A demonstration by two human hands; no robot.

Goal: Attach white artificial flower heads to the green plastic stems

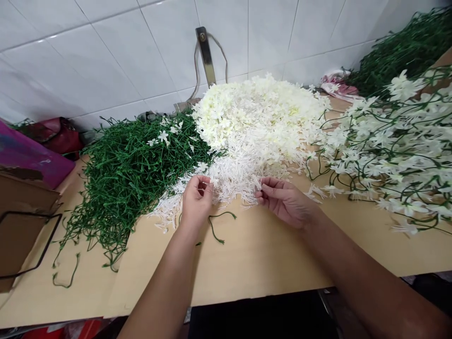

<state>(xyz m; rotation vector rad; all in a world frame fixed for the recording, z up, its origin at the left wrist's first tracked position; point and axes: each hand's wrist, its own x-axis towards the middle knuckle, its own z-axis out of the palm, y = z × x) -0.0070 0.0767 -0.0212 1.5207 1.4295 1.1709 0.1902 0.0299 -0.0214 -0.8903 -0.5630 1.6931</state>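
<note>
My left hand is closed in a pinch on a small white piece, perhaps a flower stamen or petal part. Across from it, my right hand pinches another thin white artificial flower piece between thumb and fingers. Both hands hover at the front edge of a heap of thin white stamens. Behind that heap rises a mound of cream-white artificial blossoms. A bushy pile of green plastic stems lies to the left, with a few white flowers on top. One loose green stem rests between my forearms.
Assembled white flowers on green stems spread over the right side of the table. More green stems are piled at the far right. A purple bag and a cardboard box stand at the left. The tiled wall bounds the back.
</note>
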